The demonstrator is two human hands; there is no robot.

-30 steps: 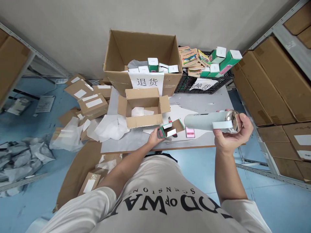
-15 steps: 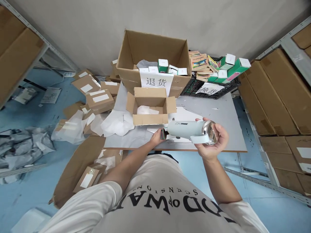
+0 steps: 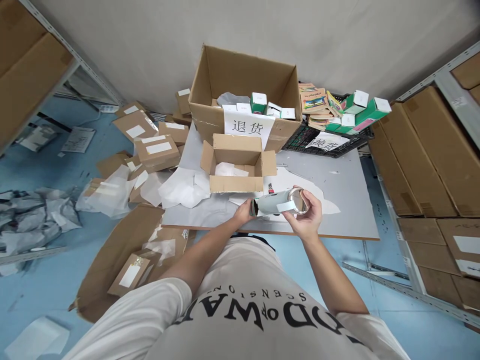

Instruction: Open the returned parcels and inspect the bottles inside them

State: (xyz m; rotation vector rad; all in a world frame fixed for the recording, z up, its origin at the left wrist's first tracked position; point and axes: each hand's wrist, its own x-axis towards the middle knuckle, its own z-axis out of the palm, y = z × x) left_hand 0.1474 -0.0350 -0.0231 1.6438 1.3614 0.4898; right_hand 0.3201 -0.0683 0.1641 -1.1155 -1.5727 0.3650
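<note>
The bottle [image 3: 268,204] is near the middle of the frame, over the front part of the gray tabletop [image 3: 354,205]. It lies on its side in the air, with its shiny end to the right. The right hand [image 3: 308,217] holds that shiny end, with the fingers curled around it and the thumb underneath. A pale strap [image 3: 286,206] sits on the side of the bottle.

The left hand [image 3: 243,213] holds a small box [image 3: 254,207], with its fingers closed on the box. The left end of the bottle is right at the mouth of the small box. I cannot tell how far in it goes.

Just above the hands is an open carton [image 3: 236,184] with white wrap [image 3: 228,170] in it. More thin white sheets [image 3: 185,187] lie to its left. A red thing [image 3: 270,188] lies just above the bottle, on white paper [image 3: 307,186].

At the top middle is a big carton [image 3: 208,116] with a paper sign [image 3: 248,128] on its front and little boxes [image 3: 258,103] inside. To its right is a black crate [image 3: 298,141] with books [image 3: 314,101] and green boxes [image 3: 369,115]. Brown parcels [image 3: 157,154] lie in a heap at the left, and gray bags [image 3: 33,220] lie at the far left
</note>
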